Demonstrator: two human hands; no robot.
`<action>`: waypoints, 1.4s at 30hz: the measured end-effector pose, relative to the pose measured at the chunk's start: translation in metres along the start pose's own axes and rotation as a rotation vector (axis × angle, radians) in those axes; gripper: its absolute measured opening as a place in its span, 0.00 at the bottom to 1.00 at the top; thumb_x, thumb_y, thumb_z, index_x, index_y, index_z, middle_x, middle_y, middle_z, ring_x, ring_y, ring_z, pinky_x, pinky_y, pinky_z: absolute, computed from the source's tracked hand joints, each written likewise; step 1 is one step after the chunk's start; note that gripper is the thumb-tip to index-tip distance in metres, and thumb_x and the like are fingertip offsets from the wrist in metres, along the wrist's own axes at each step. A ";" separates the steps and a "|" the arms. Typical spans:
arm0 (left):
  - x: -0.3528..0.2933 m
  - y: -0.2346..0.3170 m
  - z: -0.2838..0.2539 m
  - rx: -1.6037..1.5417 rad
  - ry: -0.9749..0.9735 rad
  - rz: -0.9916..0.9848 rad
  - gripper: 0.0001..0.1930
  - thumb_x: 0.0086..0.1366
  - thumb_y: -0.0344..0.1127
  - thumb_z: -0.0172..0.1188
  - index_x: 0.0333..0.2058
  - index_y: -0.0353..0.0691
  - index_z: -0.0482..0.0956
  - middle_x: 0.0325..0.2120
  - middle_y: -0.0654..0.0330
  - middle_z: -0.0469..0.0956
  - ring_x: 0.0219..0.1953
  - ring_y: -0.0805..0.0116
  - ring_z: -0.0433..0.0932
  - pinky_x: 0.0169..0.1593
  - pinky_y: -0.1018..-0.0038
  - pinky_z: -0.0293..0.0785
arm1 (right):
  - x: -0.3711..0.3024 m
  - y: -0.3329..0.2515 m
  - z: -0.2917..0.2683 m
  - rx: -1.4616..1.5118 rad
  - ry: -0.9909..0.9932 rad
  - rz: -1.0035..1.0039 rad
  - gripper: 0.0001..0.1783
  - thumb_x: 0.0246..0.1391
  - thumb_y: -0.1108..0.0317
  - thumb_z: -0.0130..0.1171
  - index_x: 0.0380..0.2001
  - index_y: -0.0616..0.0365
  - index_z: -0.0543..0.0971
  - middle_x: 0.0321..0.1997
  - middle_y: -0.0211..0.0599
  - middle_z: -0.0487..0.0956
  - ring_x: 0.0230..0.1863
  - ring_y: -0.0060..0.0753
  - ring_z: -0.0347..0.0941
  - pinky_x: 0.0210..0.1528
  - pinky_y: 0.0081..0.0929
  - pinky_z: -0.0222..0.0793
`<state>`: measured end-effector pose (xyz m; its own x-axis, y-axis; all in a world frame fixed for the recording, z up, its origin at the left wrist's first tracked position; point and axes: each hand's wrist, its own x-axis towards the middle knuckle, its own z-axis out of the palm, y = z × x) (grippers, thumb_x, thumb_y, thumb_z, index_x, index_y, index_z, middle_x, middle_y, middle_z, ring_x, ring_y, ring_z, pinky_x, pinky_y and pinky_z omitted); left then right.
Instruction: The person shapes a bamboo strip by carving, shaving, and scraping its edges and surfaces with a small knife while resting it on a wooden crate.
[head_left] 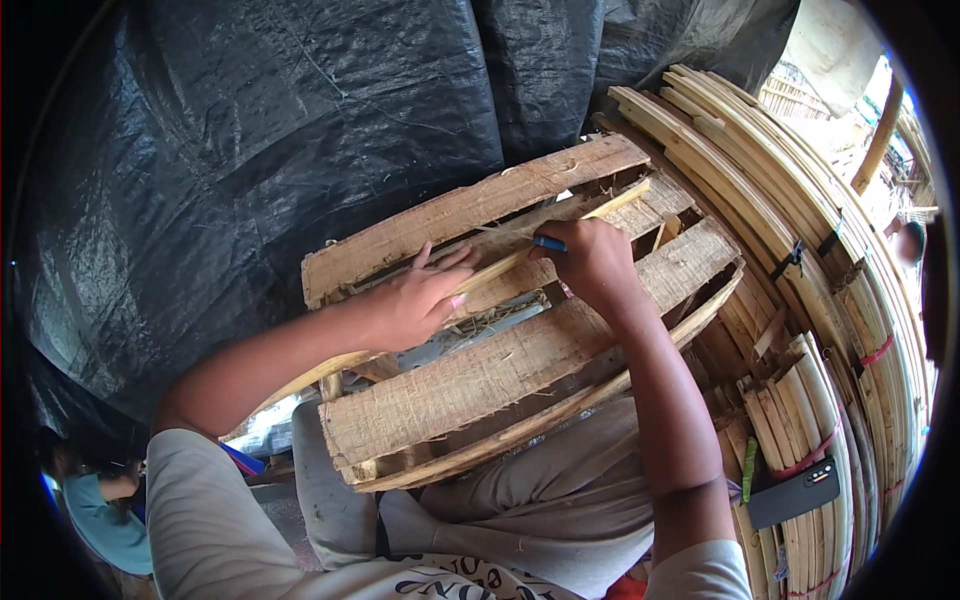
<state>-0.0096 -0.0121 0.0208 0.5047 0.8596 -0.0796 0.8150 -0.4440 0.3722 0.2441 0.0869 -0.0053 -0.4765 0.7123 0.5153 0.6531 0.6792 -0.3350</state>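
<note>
My left hand point(412, 305) lies over a long thin wooden strip point(500, 266), its fingers stretched out and spread, with the thumb on the near side. The strip runs slantwise across a slatted wooden crate point(460, 385), from under my left forearm to the upper right. My right hand point(597, 262) is closed around a blue pen point(548, 242), held against the strip; its tip is hidden. Rough, wide boards form the crate's top, with gaps between them, and the crate sits over my lap.
Stacked wooden slats point(770, 190) curve along the right side. Tied bundles of slats point(800, 400) stand nearer, with a dark phone point(795, 495) lying on them. A black plastic sheet point(250, 130) hangs behind the crate. Another person point(105, 520) is at the lower left.
</note>
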 end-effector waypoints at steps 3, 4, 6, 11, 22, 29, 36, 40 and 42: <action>-0.001 -0.002 0.003 0.008 0.012 0.026 0.26 0.78 0.35 0.41 0.69 0.29 0.55 0.72 0.40 0.52 0.74 0.48 0.53 0.77 0.46 0.33 | -0.001 -0.001 -0.001 0.002 -0.005 0.011 0.05 0.51 0.68 0.67 0.32 0.43 0.88 0.25 0.38 0.83 0.28 0.47 0.82 0.32 0.41 0.76; -0.001 -0.003 0.004 0.016 0.024 0.043 0.25 0.78 0.35 0.41 0.68 0.29 0.56 0.72 0.39 0.52 0.73 0.47 0.54 0.77 0.46 0.33 | -0.001 -0.002 -0.001 0.005 -0.007 0.012 0.06 0.52 0.66 0.66 0.32 0.42 0.88 0.26 0.39 0.84 0.29 0.46 0.82 0.33 0.41 0.76; 0.000 -0.004 0.004 -0.023 0.034 0.042 0.25 0.78 0.35 0.40 0.68 0.29 0.56 0.72 0.39 0.52 0.73 0.47 0.55 0.77 0.46 0.34 | -0.001 -0.001 -0.002 0.007 -0.009 0.014 0.06 0.53 0.65 0.66 0.33 0.41 0.88 0.27 0.39 0.84 0.31 0.46 0.82 0.34 0.41 0.76; 0.003 -0.001 0.010 0.003 0.047 0.037 0.24 0.79 0.36 0.40 0.68 0.30 0.57 0.71 0.38 0.53 0.73 0.46 0.54 0.77 0.46 0.37 | -0.006 -0.007 -0.012 0.039 -0.074 0.043 0.07 0.55 0.60 0.67 0.36 0.47 0.86 0.26 0.42 0.83 0.29 0.49 0.82 0.33 0.43 0.75; 0.003 0.014 0.001 0.046 -0.009 -0.070 0.20 0.77 0.33 0.41 0.62 0.27 0.62 0.66 0.32 0.60 0.66 0.38 0.65 0.77 0.49 0.45 | -0.014 -0.035 -0.018 0.202 -0.036 -0.101 0.09 0.52 0.64 0.70 0.24 0.56 0.83 0.21 0.39 0.82 0.23 0.43 0.81 0.27 0.37 0.74; -0.001 0.006 0.017 0.134 0.133 0.080 0.19 0.76 0.30 0.42 0.59 0.21 0.63 0.67 0.32 0.59 0.72 0.37 0.54 0.77 0.52 0.49 | -0.009 -0.025 -0.029 0.217 -0.130 0.094 0.08 0.51 0.63 0.69 0.27 0.54 0.85 0.22 0.45 0.82 0.28 0.47 0.82 0.33 0.39 0.76; 0.001 0.007 0.015 0.071 0.118 0.048 0.20 0.76 0.30 0.44 0.59 0.20 0.65 0.67 0.31 0.58 0.72 0.39 0.55 0.76 0.54 0.51 | -0.010 -0.005 -0.038 0.241 -0.140 0.273 0.10 0.52 0.62 0.70 0.28 0.57 0.85 0.26 0.45 0.83 0.29 0.42 0.83 0.33 0.37 0.76; 0.004 0.010 0.013 0.049 0.127 0.015 0.20 0.76 0.31 0.43 0.59 0.20 0.66 0.67 0.32 0.59 0.72 0.39 0.55 0.76 0.55 0.53 | -0.002 0.034 -0.043 0.247 -0.135 0.417 0.10 0.54 0.60 0.69 0.30 0.55 0.85 0.21 0.39 0.82 0.24 0.33 0.81 0.30 0.33 0.75; 0.002 0.012 0.015 0.071 0.119 0.038 0.21 0.76 0.31 0.43 0.59 0.20 0.65 0.68 0.33 0.59 0.72 0.39 0.55 0.76 0.55 0.53 | -0.001 0.027 -0.054 0.048 -0.111 0.379 0.10 0.56 0.60 0.68 0.30 0.55 0.85 0.21 0.39 0.82 0.24 0.31 0.81 0.30 0.32 0.75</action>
<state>0.0053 -0.0195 0.0116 0.5017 0.8638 0.0454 0.8162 -0.4901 0.3059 0.2935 0.0952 0.0278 -0.2697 0.9271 0.2603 0.7680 0.3702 -0.5226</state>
